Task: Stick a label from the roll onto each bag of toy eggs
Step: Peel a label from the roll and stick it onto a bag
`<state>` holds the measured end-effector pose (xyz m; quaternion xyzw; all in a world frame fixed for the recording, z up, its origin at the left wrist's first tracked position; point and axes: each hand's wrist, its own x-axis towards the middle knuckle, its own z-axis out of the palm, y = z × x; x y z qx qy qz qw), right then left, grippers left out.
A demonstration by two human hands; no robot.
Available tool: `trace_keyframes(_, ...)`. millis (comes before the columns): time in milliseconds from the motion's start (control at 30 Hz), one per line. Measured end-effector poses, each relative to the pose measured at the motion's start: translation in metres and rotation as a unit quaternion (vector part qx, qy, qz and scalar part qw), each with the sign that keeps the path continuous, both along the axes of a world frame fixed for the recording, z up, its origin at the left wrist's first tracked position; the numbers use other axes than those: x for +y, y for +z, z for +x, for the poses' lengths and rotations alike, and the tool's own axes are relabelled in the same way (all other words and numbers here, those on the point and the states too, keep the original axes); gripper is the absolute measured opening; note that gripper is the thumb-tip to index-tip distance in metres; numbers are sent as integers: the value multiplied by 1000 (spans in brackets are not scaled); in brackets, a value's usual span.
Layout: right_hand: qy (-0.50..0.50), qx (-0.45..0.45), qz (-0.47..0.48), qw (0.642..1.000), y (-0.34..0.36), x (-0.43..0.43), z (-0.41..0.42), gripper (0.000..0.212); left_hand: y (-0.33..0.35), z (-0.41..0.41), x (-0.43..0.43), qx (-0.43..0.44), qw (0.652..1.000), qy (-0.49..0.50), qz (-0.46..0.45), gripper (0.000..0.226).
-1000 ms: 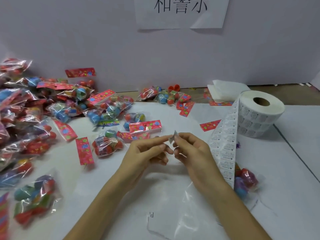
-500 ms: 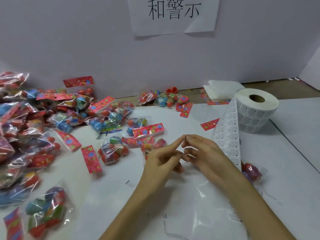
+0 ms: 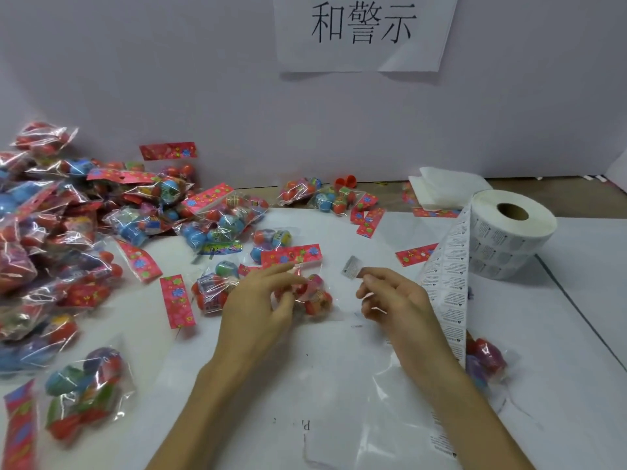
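A plain pale grey wall (image 3: 169,79) is set right behind the table, and a white paper sign (image 3: 363,59) with three big black characters is stuck up near the top, with a soft shadow thrown just under it. The table (image 3: 576,334) is covered in white sheets, a dark seam (image 3: 583,317) is seen near the right edge, and a bare brown strip (image 3: 543,188) is left showing along the far edge.

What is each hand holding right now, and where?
Right hand pinches a single label by its lower right corner. Left hand grips a bag of toy eggs at its left end.
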<state>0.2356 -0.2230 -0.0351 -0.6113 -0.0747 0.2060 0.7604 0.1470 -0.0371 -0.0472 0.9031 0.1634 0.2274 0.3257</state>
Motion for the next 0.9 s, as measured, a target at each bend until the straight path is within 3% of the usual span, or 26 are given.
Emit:
trace_keyframes(133, -4, -133, -127, 983, -6, 1, 0, 18, -3, -2, -9, 3, 999, -26, 37, 15)
trace_keyframes(233, -20, -168, -160, 973, -10, 1, 2, 9, -2, -2, -20, -34, 996, -21, 80, 11)
trace_keyframes(333, -31, -170, -171, 970, -12, -1, 5, 12, -1, 1, -26, -54, 993, -51, 89, 37)
trace_keyframes(467, -26, -157, -191, 969, -15, -2, 6, 19, -7, 1, -27, 126, 982, -99, 100, 93)
trace_keyframes(900, 31, -150, -214, 965, -19, 3, 3, 16, -16, 6, -37, 106, 985, -63, 125, 126)
